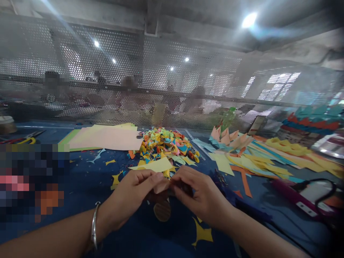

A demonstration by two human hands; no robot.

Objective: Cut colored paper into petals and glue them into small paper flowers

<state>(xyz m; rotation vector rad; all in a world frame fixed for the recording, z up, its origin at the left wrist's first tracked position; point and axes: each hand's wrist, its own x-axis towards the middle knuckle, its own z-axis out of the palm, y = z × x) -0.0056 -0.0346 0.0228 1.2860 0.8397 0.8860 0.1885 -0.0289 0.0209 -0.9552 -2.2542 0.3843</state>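
My left hand (131, 195) and my right hand (200, 195) meet over the blue star-patterned table cover (88, 179), fingers pinched together on a small pink paper piece (162, 186). A silver bangle (94, 225) sits on my left wrist. A round brownish object (162, 210) lies on the cloth just under the hands. A pale yellow paper piece (157, 165) lies right behind them, at the foot of a heap of coloured paper scraps (165, 145).
A stack of pink and yellow sheets (104, 138) lies back left, with scissors (25, 138) beyond. Folded pink paper shapes (228, 138) and yellow, blue and orange strips (258, 157) spread right. A purple tool with black cord (301, 199) lies far right. A perforated metal screen (166, 82) backs the table.
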